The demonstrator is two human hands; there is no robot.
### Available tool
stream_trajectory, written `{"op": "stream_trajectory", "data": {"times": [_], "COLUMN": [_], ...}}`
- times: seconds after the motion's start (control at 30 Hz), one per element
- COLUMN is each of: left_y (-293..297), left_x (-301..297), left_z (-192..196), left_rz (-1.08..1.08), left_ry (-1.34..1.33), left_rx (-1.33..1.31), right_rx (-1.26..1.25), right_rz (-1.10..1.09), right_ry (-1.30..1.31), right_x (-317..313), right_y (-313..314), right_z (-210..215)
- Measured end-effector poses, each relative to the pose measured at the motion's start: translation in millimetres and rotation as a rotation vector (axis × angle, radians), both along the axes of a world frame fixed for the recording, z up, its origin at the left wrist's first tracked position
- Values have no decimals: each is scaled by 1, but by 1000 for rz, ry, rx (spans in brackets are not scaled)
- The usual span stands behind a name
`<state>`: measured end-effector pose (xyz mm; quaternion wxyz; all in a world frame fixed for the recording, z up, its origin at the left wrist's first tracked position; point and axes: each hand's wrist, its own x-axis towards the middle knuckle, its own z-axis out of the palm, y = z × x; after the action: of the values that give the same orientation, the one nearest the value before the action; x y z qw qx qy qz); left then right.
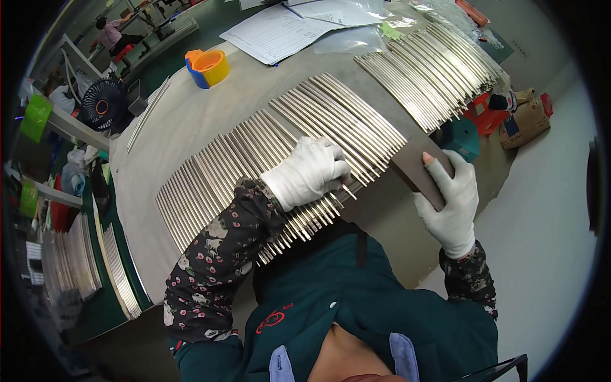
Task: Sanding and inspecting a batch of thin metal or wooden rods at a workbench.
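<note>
My left hand (307, 173), in a white glove, reaches across a row of thin silvery metal rods (223, 159) lying side by side. Its fingers are curled at the near ends of the rods, and one metal rod (349, 191) pokes out from under them. To the right, my right hand (455, 207) wears a white glove with one bare fingertip. It grips the near end of a flat brownish-grey board (423, 167), thumb on one side and fingers on the other. Another group of rods (340, 121) lies between the two hands.
A further bundle of rods (433, 73) lies at the far right of the table (137, 210). Beyond the rods are a yellow-and-blue tape roll (209, 67) and paper sheets (273, 35). A black fan (104, 105) stands left; a cardboard box (525, 124) sits at right.
</note>
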<state>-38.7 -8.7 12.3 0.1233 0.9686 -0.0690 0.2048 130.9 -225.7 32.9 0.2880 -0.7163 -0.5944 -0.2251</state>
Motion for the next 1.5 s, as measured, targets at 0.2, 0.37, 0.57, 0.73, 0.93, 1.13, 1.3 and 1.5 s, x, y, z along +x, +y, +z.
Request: {"op": "stream_trajectory", "data": {"times": [0.2, 0.37, 0.57, 0.73, 0.93, 1.13, 1.3, 1.5], "left_y": [3, 2, 0, -5, -5, -5, -4, -5], "left_x": [-8, -21, -9, -8, -7, -8, -7, -9], "left_z": [16, 18, 23, 1, 3, 2, -1, 1], "left_rz": [269, 123, 68, 34, 75, 95, 79, 57], "left_ry": [-14, 409, 542, 253, 337, 340, 330, 259], "left_rx": [68, -27, 23, -281, -304, -317, -352, -328], "right_rx": [35, 26, -6, -48, -158, -204, -18, -139], "right_rz": [-52, -70, -45, 83, 182, 436, -57, 116], "right_ry": [16, 10, -10, 37, -19, 66, -129, -105], "right_x": [7, 10, 4, -13, -31, -44, -15, -28], "right_y": [-9, -13, -11, -7, 5, 0, 9, 9], "right_z": [0, -6, -5, -7, -11, 1, -5, -2]}}
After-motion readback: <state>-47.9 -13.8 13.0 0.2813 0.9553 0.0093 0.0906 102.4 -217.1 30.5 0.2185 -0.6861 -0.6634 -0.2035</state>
